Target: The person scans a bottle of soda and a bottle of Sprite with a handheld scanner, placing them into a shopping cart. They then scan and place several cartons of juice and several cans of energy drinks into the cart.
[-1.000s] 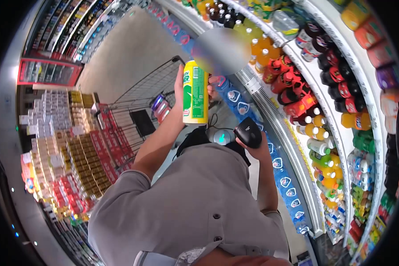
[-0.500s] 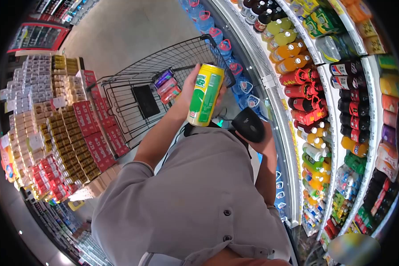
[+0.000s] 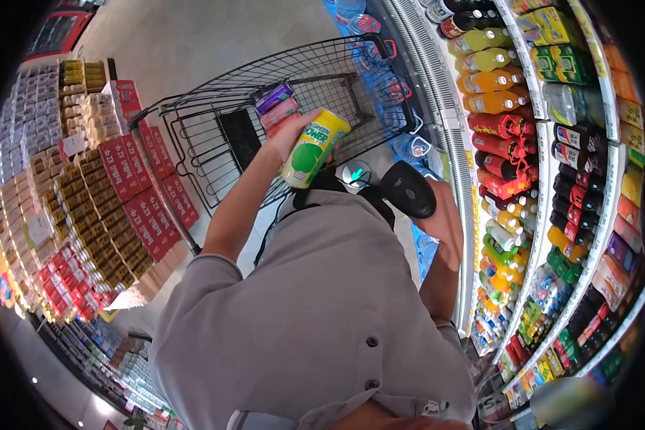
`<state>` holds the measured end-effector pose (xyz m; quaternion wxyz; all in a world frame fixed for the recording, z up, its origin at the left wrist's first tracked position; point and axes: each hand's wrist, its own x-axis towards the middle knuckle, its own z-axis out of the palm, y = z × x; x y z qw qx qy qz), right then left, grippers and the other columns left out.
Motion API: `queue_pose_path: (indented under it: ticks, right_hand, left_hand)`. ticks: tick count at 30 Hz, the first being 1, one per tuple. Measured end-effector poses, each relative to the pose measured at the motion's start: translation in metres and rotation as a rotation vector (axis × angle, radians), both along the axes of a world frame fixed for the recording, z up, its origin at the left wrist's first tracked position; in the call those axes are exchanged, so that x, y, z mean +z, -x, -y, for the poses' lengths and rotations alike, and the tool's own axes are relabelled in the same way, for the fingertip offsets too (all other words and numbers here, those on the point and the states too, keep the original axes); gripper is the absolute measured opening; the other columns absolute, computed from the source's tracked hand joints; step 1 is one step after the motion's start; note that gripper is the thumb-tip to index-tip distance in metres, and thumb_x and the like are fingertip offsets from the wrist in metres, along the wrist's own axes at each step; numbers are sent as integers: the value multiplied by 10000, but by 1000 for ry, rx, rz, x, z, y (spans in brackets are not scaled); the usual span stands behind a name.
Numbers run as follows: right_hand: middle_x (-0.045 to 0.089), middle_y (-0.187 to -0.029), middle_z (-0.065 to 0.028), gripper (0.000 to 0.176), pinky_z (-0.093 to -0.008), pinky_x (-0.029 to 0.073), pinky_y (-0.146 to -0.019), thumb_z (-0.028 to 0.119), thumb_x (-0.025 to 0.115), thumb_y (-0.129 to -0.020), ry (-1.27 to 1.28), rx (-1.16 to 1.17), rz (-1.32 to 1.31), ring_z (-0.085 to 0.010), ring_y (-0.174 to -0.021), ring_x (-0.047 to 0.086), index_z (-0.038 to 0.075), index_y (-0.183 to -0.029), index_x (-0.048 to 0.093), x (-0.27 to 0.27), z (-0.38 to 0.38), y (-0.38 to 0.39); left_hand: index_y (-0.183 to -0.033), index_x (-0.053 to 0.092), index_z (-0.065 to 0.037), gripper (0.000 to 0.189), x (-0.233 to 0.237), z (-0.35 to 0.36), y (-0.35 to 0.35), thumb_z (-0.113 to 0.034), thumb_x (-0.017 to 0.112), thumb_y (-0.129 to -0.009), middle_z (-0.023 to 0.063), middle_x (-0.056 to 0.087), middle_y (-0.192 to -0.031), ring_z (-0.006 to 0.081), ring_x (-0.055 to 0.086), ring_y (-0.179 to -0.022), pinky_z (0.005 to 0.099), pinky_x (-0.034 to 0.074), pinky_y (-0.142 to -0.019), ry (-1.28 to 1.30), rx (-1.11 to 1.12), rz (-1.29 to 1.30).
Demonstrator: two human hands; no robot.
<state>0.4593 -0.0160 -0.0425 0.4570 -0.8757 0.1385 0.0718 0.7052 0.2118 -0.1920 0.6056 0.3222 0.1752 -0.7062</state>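
Observation:
My left hand (image 3: pixel 292 136) is wrapped round a yellow and green can (image 3: pixel 314 149), tilted with its label facing up toward me, in front of my chest. Just beyond it, inside the wire shopping cart (image 3: pixel 215 86), lie packs in purple (image 3: pixel 273 98) and pink (image 3: pixel 279 117). To the right, my right hand (image 3: pixel 444 211) grips a black handheld device (image 3: pixel 408 189), likely a scanner; most of its fingers are hidden behind the device. Can and device are apart.
Shelves of bottled drinks (image 3: pixel 491 80) run down the right side. Large water bottles (image 3: pixel 411 147) stand at their base. Stacked cans (image 3: pixel 97 215) and red cartons (image 3: pixel 132 175) rise at the left, beside the cart's handle.
The can has moved slightly left and turned, showing more of its front label. The cart and shelves have shifted in view. Both hands keep their holds.

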Motion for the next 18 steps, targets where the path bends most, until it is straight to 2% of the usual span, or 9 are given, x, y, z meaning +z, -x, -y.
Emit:
queue_pose_path:
  ticks: [3, 4, 6, 7, 8, 11, 12, 15, 18]
  right_hand:
    - [677, -836, -224, 344, -429, 523, -673, 149, 799, -679, -52, -162, -99, -475, -849, 633, 10, -966, 672, -4, -11, -11]
    - [680, -843, -228, 341, -424, 523, -677, 140, 800, -684, -56, -157, -89, -474, -857, 636, 8, -972, 673, -13, -12, -9]
    - [682, -850, -231, 339, -418, 524, -681, 132, 800, -690, -64, -159, -89, -473, -864, 639, 6, -978, 674, -25, -18, -5]
    - [685, -861, -235, 337, -409, 525, -689, 125, 796, -698, -77, -161, -112, -465, -866, 647, -1, -986, 673, -28, -20, -2]
    - [688, -872, -238, 336, -401, 526, -698, 119, 791, -707, -90, -166, -135, -457, -868, 655, -7, -995, 672, -29, -23, 0]
    - [697, -891, -231, 346, -381, 529, -722, 124, 788, -722, -122, -247, -230, -434, -866, 674, -19, -1014, 669, -16, -35, 0]
    - [697, -891, -231, 346, -381, 529, -722, 124, 788, -722, -119, -260, -236, -434, -866, 674, -19, -1014, 669, -16, -38, 5]
    - [712, -900, -214, 357, -369, 537, -753, 134, 794, -744, -145, -332, -292, -375, -862, 708, -17, -1046, 679, -19, -42, 26]
    - [721, -913, -197, 348, -368, 541, -761, 125, 807, -748, -173, -460, -193, -335, -863, 721, -11, -1045, 688, -34, -50, 58]
  left_hand:
    - [-1330, 560, -17, 566, -13, -22, -22, -441, 650, -966, 117, 684, -1134, 253, 685, -1016, 361, 566, -868, -243, 113, 445]
    - [-1330, 560, -17, 566, -27, -28, -27, -441, 650, -966, 117, 684, -1134, 253, 685, -1016, 361, 566, -868, -242, 111, 444]
    - [-1361, 526, -35, 592, -77, -50, -38, -358, 745, -917, 89, 661, -1160, 208, 647, -1066, 350, 527, -913, -322, 7, 951]
    - [-1347, 503, -47, 671, -92, -56, -42, -305, 838, -825, 83, 638, -1172, 195, 618, -1085, 356, 505, -924, -380, -77, 1007]
    - [-1347, 503, -47, 671, -118, -64, -42, -305, 838, -825, 83, 638, -1172, 195, 618, -1085, 356, 505, -924, -376, -86, 998]
    - [-1206, 488, -56, 710, -208, -84, -29, -259, 913, -675, 116, 629, -1138, 253, 618, -1058, 397, 506, -908, -434, -226, 1464]
    - [-1206, 488, -56, 710, -228, -87, -21, -259, 913, -675, 116, 629, -1138, 253, 618, -1058, 397, 506, -908, -421, -235, 1461]
    - [-1263, 429, -37, 788, -245, -79, 7, -279, 888, -670, 256, 627, -1181, 427, 618, -1150, 496, 503, -951, -422, -526, 1483]
    - [-1328, 390, -47, 791, -286, -70, 47, -344, 829, -739, 265, 618, -1230, 436, 620, -1149, 507, 500, -965, -501, -597, 1593]
